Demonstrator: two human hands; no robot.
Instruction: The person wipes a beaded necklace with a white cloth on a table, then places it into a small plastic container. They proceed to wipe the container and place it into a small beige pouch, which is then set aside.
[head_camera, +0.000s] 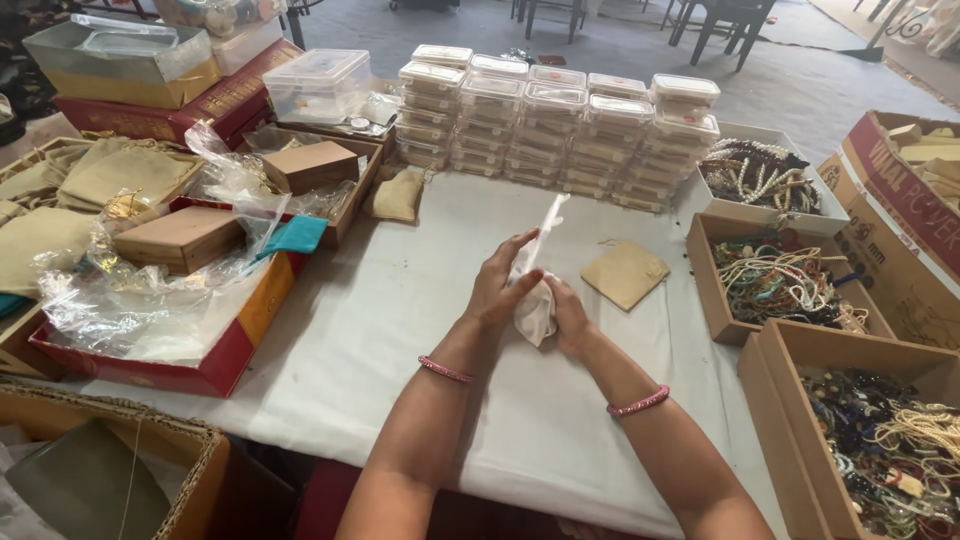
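I see a soft white cloth pouch (537, 312), matt and creased, pinched between my left hand (497, 290) and right hand (572, 318). Beside it lies a tan fabric pouch (626, 274), coarse-looking and dull. The tabletop's white cloth cover (400, 330) looks smooth and matt. Along the far edge, stacked clear plastic boxes (556, 125) shine glossy. At the right edge, brown cardboard trays (705, 290) look rough, and at the left edge crinkled clear plastic bags (150, 290) glint.

White cloth (537, 310) on a white table cover (400, 320), tan pouch (625, 273), pink bangles (446, 370)
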